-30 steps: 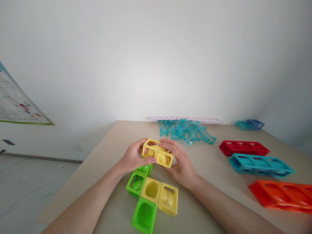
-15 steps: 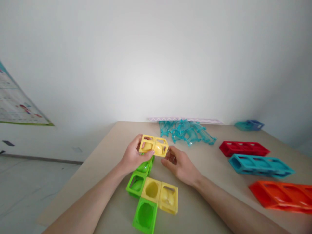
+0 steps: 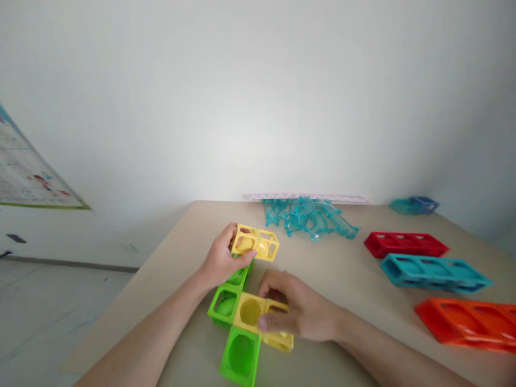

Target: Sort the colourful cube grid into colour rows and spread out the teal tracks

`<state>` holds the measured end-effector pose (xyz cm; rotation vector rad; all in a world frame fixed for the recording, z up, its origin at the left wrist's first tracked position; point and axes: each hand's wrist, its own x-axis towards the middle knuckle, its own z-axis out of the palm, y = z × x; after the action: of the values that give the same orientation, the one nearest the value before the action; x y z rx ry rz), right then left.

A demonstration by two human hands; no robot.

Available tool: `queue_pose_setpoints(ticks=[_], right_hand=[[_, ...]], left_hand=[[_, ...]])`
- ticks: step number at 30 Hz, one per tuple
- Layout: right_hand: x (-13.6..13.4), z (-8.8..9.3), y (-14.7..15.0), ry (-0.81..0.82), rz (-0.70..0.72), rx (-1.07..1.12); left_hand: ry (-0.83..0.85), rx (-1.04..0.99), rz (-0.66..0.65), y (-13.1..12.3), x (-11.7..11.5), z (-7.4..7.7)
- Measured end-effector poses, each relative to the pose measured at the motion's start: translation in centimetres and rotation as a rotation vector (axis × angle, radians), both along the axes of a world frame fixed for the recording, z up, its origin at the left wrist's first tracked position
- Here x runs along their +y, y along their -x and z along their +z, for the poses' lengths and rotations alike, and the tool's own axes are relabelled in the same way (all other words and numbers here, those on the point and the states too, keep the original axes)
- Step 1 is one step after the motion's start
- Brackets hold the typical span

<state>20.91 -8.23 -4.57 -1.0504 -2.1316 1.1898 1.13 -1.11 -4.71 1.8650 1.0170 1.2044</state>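
White wall behind, a poster (image 3: pixel 24 177) at far left, and a tan wooden tabletop (image 3: pixel 193 226) under my arms. My left hand (image 3: pixel 220 260) now carries the yellow two-cell plastic block (image 3: pixel 256 243) alone, pinched between thumb and fingers above the far end of the flat cluster of green and yellow plastic cubes (image 3: pixel 239 355). My right hand (image 3: pixel 300 312) has let go of that block and dropped palm down. Its fingers are curled around the cluster's right-hand yellow cube (image 3: pixel 278 339), so the work has shifted there. Long red (image 3: pixel 405 244), teal (image 3: pixel 435 271) and orange frames (image 3: pixel 467 317) lie well apart at right.
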Motion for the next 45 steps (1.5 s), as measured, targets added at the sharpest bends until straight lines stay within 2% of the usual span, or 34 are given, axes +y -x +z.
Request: queue_pose_setpoints(ticks=[3, 8, 13, 20, 29, 34, 39, 45], right_hand=[[0.0, -0.2, 0.0, 0.046, -0.004, 0.037], [-0.1, 0.1, 0.2, 0.025, -0.035, 0.06], [-0.2, 0.1, -0.1, 0.093, -0.069, 0.041], [1.4, 0.2, -1.9, 0.103, -0.135, 0.005], [3.0, 1.0, -4.2, 0.118, -0.116, -0.114], [3.9, 1.1, -5.2, 0.184, -0.09, -0.128], [4.1, 0.5, -5.1, 0.162, -0.169, -0.107], [4.3, -0.4, -3.6, 0.107, -0.379, -0.051]], left_hand=[[0.009, 0.008, -0.006, 0.0, 0.0, 0.1], [0.034, -0.007, -0.052, 0.1, 0.1, 0.1], [0.032, -0.004, -0.04, 0.3, 0.4, -0.2], [0.02, 0.004, -0.029, 0.4, 0.7, -0.5], [-0.095, 0.079, 0.144, 0.5, 1.5, -0.8], [-0.176, 0.185, 0.306, 0.7, 1.9, -0.9], [-0.219, 0.25, 0.452, 0.9, 2.3, -0.7], [-0.22, 0.227, 0.44, 0.8, 2.0, -0.9]])
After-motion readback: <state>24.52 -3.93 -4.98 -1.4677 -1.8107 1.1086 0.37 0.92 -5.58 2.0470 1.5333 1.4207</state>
